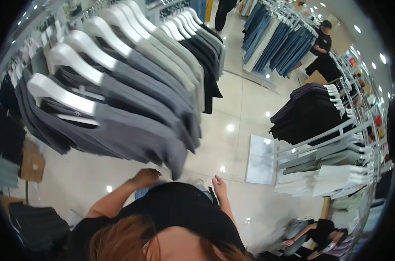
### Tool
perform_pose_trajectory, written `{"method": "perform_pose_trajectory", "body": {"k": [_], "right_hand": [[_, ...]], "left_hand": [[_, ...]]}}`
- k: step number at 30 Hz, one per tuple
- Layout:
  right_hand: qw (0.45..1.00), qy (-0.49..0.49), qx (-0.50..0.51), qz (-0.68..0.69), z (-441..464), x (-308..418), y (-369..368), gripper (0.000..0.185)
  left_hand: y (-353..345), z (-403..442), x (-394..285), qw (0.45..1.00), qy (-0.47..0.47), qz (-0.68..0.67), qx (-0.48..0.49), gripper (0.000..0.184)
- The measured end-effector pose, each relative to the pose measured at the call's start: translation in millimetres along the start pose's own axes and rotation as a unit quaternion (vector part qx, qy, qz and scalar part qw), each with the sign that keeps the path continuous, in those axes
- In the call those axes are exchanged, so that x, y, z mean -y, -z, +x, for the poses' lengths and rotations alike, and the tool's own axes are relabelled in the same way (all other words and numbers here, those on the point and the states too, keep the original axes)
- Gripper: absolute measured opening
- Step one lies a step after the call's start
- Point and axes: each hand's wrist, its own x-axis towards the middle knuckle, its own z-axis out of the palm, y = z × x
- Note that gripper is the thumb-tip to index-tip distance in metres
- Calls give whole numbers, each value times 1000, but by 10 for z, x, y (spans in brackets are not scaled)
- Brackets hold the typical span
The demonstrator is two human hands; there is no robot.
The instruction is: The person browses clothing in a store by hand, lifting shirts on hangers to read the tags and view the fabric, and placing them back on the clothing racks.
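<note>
My left hand (pixel 146 177) hangs low in front of my body, just below the hem of the nearest grey top (pixel 132 135). Its fingers are loosely extended, and nothing shows in them. On the other side of my black shirt (pixel 175 204), my right hand (pixel 220 186) is held low with its fingers apart over the floor. Close beside it is a narrow dark strap-like piece (pixel 213 195), which I cannot tell it is touching. The grey tops hang in a row on thick white hangers (pixel 62 93), with paler and black tops behind.
Jeans (pixel 280 41) hang on a rack at the back, near a standing person (pixel 323 39). To the right are black tops (pixel 310 113), white garments (pixel 323 180) and a white panel (pixel 260 158). Another person (pixel 315 237) is low at bottom right. A cardboard box (pixel 33 162) stands left.
</note>
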Motion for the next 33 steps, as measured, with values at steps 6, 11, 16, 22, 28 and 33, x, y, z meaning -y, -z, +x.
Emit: {"method": "perform_pose_trajectory", "body": {"k": [6,11,16,22,28,33], "right_hand": [[952,-293,-17,82,-264,-1177,1333,42],[960,-240,-83,116,478,-1337,1946,39],[983,-153,36,94,1738,-395,1915,38],[976,-4,215,-32,3417,472,1905,36],[934,54,332,-118,5237,456,2142,34],[926,103,333,-142,5909,1314,2063,34]], "left_hand": [[48,900,-501,990,108,-90,0,27],[153,1958,-1021,959,74,-269,-46,26],[588,2877,-1199,925,67,-341,-156,26],[773,3880,-763,874,177,-359,-275,24],[1489,4557,-474,836,206,-239,-449,25],[2581,4852,-496,723,169,-104,-662,29]]}}
